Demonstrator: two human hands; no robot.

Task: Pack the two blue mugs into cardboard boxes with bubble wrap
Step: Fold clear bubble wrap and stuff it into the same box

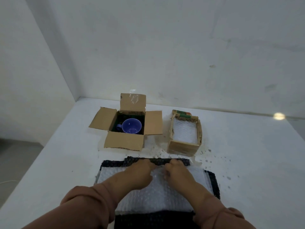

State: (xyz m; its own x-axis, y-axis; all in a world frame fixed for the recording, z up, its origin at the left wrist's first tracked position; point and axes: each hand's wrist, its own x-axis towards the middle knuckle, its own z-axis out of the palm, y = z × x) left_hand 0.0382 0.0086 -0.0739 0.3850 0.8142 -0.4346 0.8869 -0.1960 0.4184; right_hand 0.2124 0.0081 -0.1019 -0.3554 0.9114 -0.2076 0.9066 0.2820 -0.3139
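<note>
We note left grip (140, 170) and right grip (176, 171) both clamped on far edge of dark bubble wrap (184, 162); blue mug (132, 126) in open box (125, 142); print on lined box (183, 147) unreadable

Both forearms (115, 184) reach forward side by side, brown sleeves (85, 204) ending short of the wrists. The left grip (141, 170) and right grip (175, 169) lie palm down, close together, fingers curled over the far edge of the dark bubble wrap (160, 161).

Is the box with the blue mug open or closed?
Open: four flaps of the cardboard box spread outward; the blue mug shows inside.
</note>
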